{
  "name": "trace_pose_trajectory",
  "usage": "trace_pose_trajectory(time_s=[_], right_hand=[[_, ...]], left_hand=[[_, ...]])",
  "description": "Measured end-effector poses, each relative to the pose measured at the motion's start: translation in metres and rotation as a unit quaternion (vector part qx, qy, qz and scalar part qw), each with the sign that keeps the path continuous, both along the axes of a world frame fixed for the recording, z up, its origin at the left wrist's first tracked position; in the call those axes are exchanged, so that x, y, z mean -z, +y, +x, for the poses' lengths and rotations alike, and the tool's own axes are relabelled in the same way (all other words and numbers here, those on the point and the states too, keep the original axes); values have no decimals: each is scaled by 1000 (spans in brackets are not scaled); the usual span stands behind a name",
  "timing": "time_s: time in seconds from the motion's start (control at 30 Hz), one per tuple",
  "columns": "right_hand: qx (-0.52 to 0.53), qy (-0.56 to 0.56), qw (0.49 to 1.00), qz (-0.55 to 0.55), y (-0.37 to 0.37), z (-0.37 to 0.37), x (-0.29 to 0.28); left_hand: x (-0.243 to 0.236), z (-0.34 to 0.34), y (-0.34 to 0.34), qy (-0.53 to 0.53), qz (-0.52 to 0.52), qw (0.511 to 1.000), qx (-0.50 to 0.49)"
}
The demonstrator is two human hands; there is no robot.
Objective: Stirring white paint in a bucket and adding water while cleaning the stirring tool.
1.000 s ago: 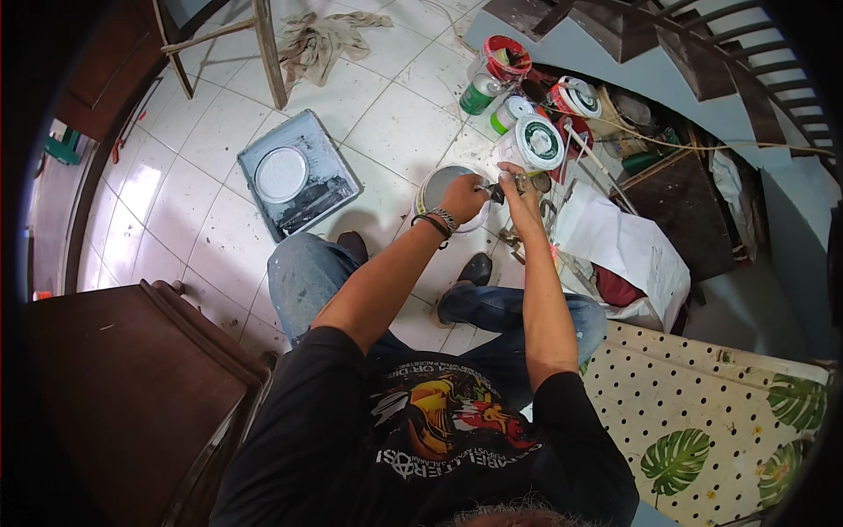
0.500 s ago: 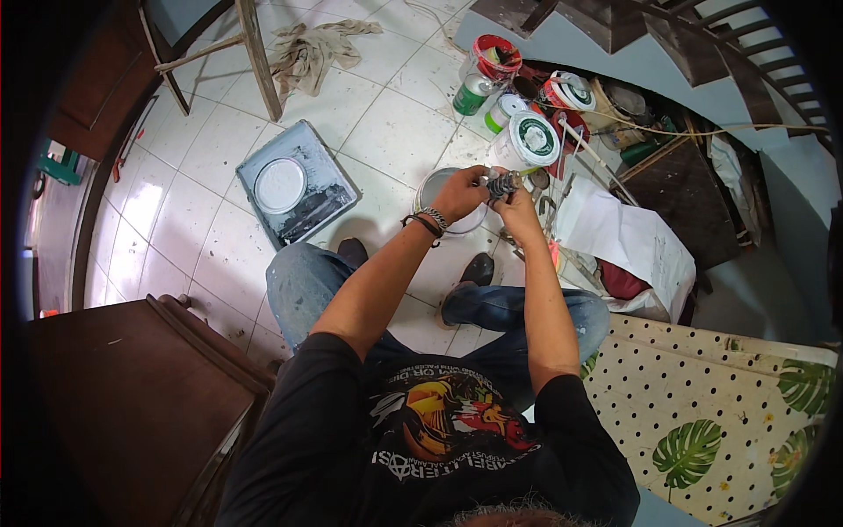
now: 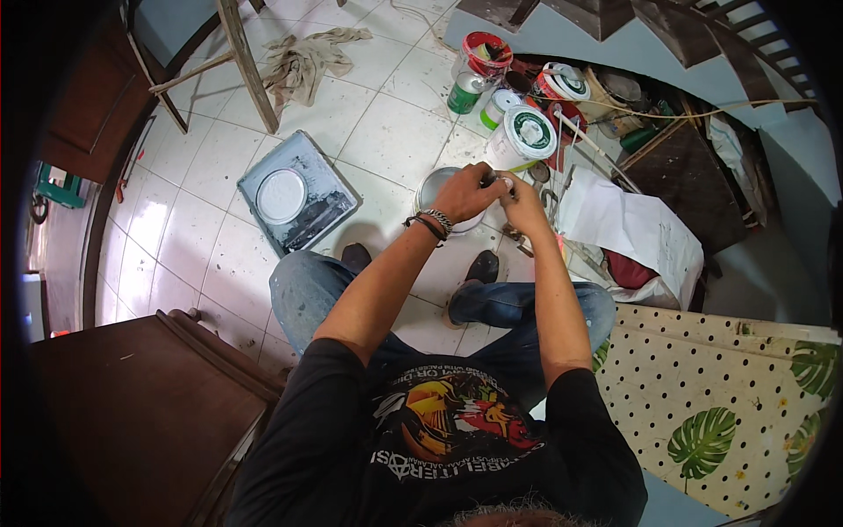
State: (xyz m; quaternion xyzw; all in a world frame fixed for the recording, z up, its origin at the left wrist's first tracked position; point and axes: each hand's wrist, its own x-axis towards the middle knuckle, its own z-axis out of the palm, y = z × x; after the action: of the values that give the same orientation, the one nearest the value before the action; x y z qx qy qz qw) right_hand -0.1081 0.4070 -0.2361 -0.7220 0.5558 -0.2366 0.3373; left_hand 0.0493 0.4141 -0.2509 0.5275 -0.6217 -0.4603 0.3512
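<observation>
Gripping a small object (image 3: 506,184) at upper centre, the left hand (image 3: 463,193) and right hand (image 3: 525,209) had fingers clamped on it, partly hiding a bucket (image 3: 433,183); a lidded tub (image 3: 530,132) crowded just above.

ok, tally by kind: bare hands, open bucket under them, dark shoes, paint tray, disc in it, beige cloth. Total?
Bare hands, left hand and right hand: 2
Round open bucket: 1
Dark shoes: 2
Blue-grey rectangular tray: 1
Round pale disc: 1
Crumpled beige cloth: 1
Total: 8
</observation>
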Motion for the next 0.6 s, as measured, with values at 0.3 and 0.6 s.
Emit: trace_pose_trajectory(time_s=[0.3,0.6], right_hand=[[-50,-115,992,-16,-39,-12,-7],[45,-144,987,-54,-23,-28,4]], left_hand=[[7,1,-2,54,55,996,37],[19,0,-2,86,42,995,-28]])
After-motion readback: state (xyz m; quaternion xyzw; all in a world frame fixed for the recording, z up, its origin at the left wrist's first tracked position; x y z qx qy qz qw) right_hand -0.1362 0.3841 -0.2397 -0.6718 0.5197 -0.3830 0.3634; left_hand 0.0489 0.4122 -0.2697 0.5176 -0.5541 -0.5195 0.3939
